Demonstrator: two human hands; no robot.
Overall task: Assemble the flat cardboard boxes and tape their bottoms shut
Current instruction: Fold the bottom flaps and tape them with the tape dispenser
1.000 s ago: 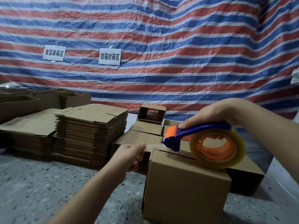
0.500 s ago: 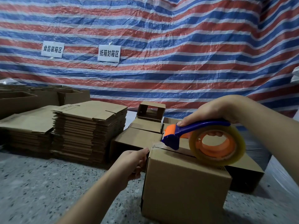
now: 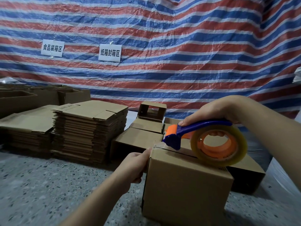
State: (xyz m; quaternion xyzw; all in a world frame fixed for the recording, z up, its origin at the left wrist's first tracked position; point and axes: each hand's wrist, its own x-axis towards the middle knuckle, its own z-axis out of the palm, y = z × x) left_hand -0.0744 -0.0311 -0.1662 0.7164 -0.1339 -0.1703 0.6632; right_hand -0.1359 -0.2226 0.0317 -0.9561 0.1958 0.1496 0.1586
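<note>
While right hand (image 3: 216,111) grips blue handle of tape dispenser (image 3: 203,141), roll rests on top of box (image 3: 187,181) on speckled floor (image 3: 40,185). Dispenser long axis runs along top seam, cutter end pointing toward left fingers. Left hand (image 3: 135,162) presses tape end (image 3: 158,145) over box's far-left top edge, fingers curled against side. Flat cardboard stack (image 3: 88,128) well left of left fingers, bare floor between; assembled boxes (image 3: 138,137) just beyond. Since a second ago: tape end, then pulled off the edge, now folded down; left hand closer to box.

Two white signs on the striped tarp (image 3: 179,46) read 食品装箱区 (image 3: 52,47) and 纸箱封箱区 (image 3: 110,53).
</note>
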